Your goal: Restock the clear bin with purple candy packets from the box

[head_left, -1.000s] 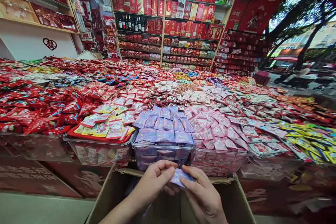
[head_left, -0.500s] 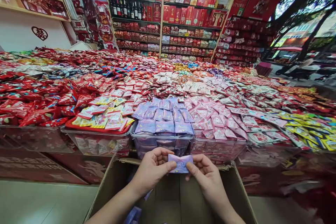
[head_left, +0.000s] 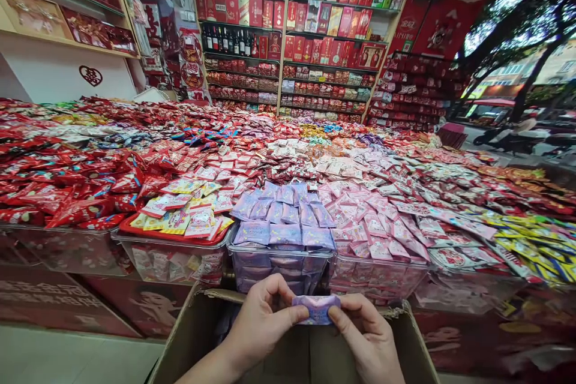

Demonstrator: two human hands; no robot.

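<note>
While the left hand and right hand pinch the ends of a purple packet between closed fingers above the open cardboard box, just before the clear bin, a slack pinch could drop it inside.

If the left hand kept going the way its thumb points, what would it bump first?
Most likely the right hand. The left hand points sideways along the purple packet both hands pinch, and the right thumb sits at its other end.
</note>
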